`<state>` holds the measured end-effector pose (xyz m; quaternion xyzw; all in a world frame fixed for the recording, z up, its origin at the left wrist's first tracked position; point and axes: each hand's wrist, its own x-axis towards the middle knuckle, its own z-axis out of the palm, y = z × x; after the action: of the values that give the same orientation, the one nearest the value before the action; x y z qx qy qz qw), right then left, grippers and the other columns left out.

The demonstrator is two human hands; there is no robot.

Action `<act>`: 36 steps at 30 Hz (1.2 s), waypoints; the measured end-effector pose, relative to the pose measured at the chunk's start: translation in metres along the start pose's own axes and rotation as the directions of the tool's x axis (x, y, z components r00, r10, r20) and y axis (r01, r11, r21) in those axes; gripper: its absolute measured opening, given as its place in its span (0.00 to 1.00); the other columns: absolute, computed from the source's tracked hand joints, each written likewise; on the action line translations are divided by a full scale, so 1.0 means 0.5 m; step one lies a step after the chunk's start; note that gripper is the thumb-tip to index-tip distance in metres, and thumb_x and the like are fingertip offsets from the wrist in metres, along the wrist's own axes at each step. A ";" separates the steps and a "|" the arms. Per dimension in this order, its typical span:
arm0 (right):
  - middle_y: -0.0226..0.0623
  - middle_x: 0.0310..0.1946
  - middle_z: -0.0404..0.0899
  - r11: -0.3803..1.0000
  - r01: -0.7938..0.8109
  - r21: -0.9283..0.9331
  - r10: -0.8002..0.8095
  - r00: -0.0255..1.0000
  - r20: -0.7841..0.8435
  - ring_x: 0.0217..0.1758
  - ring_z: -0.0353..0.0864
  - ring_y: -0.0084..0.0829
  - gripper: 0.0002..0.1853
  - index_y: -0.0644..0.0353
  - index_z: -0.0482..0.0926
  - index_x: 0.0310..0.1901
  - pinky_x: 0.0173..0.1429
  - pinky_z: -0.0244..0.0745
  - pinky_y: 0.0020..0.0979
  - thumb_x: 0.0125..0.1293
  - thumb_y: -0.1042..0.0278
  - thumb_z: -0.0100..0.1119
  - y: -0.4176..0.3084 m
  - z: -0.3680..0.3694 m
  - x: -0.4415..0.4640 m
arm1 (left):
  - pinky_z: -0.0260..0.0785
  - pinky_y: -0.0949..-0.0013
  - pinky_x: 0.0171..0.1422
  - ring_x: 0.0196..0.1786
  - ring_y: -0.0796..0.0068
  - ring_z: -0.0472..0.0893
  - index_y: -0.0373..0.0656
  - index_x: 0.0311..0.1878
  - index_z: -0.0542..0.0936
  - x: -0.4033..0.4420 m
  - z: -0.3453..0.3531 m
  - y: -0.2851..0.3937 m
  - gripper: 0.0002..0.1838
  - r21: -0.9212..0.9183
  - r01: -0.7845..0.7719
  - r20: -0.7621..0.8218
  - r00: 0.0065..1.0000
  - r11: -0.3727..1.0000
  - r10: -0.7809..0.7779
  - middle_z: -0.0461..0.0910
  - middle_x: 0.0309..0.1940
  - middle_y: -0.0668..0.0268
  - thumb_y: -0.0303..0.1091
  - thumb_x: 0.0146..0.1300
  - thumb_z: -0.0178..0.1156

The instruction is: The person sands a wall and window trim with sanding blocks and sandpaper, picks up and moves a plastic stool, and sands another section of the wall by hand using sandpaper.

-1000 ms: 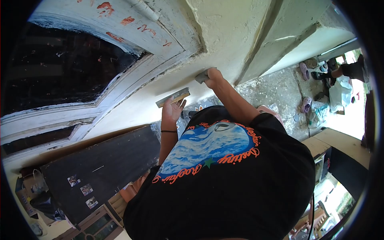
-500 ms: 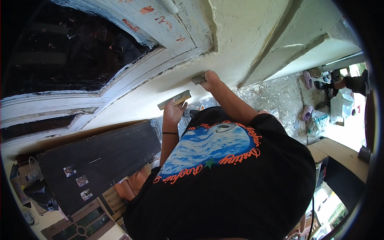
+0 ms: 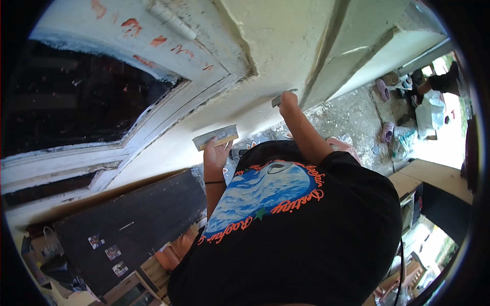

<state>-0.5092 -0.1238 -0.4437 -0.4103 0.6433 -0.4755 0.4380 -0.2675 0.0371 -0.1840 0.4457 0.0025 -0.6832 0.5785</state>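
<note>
My left hand (image 3: 216, 154) grips the wooden back edge of a wide, grey-bladed putty scraper (image 3: 206, 139), with some fingers spread beside it. The scraper's broad face is turned up near the pale wall (image 3: 235, 116). My right hand (image 3: 289, 101) is closed around a smaller putty knife (image 3: 277, 101), held at the wall to the right of the scraper. Its handle is hidden in my fist. From this angle I cannot tell how firmly the knife touches the wall.
A white-painted window frame (image 3: 148, 117) with dark glass is at the left. Below it stands a dark board (image 3: 148, 219). On the right, purple clogs (image 3: 388, 131) and plastic bags (image 3: 430, 113) lie on the worn floor (image 3: 352, 120). Another person's leg (image 3: 443, 81) shows beyond.
My right hand has moved right along the wall with the putty knife. The scraper in my left hand has tilted, so more of its blade face shows. The view has shifted slightly.
</note>
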 end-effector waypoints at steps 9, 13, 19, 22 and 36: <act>0.47 0.30 0.73 0.826 -0.378 0.419 0.462 0.879 -0.120 0.33 0.74 0.39 0.11 0.67 0.72 0.36 0.32 0.68 0.33 0.52 0.75 0.43 -0.328 -0.118 -0.016 | 0.55 0.52 0.62 0.59 0.56 0.63 0.37 0.54 0.60 0.055 0.031 0.025 0.18 0.116 0.001 0.056 0.998 0.993 -0.008 0.63 0.55 0.53 0.30 0.60 0.39; 0.44 0.31 0.74 0.868 -0.400 0.294 0.449 0.885 -0.120 0.35 0.74 0.37 0.10 0.65 0.73 0.35 0.33 0.68 0.32 0.51 0.76 0.44 -0.335 -0.143 -0.033 | 0.56 0.53 0.62 0.59 0.57 0.63 0.38 0.55 0.59 0.075 0.054 0.036 0.19 0.133 -0.027 0.040 0.999 0.991 0.022 0.62 0.56 0.54 0.30 0.60 0.38; 0.43 0.29 0.70 0.653 -0.358 0.667 0.519 0.854 -0.050 0.30 0.72 0.36 0.11 0.68 0.69 0.37 0.30 0.68 0.34 0.52 0.75 0.42 -0.356 -0.130 -0.038 | 0.57 0.55 0.62 0.59 0.57 0.64 0.37 0.55 0.59 0.081 0.067 0.032 0.18 0.128 -0.010 0.046 0.999 0.992 0.005 0.63 0.55 0.54 0.33 0.63 0.34; 0.43 0.30 0.71 0.564 -0.471 0.678 0.528 0.837 0.143 0.32 0.73 0.37 0.11 0.68 0.69 0.38 0.29 0.68 0.34 0.52 0.75 0.42 -0.296 -0.125 -0.024 | 0.58 0.55 0.62 0.58 0.56 0.64 0.36 0.55 0.59 0.091 0.060 0.031 0.19 0.104 0.004 0.031 0.999 0.995 -0.007 0.62 0.55 0.53 0.33 0.63 0.35; 0.44 0.48 0.66 0.580 -0.490 0.650 0.327 0.871 0.366 0.49 0.69 0.41 0.18 0.64 0.64 0.49 0.42 0.70 0.46 0.56 0.78 0.34 -0.297 -0.081 -0.045 | 0.56 0.51 0.62 0.58 0.54 0.64 0.38 0.54 0.60 0.096 0.052 0.035 0.17 0.046 -0.025 -0.016 1.000 0.999 0.025 0.63 0.54 0.52 0.28 0.61 0.38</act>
<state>-0.5249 -0.1236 -0.2891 -0.0893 0.4297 -0.5303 0.7254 -0.2661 -0.0201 -0.1888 0.4645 -0.0141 -0.6721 0.5765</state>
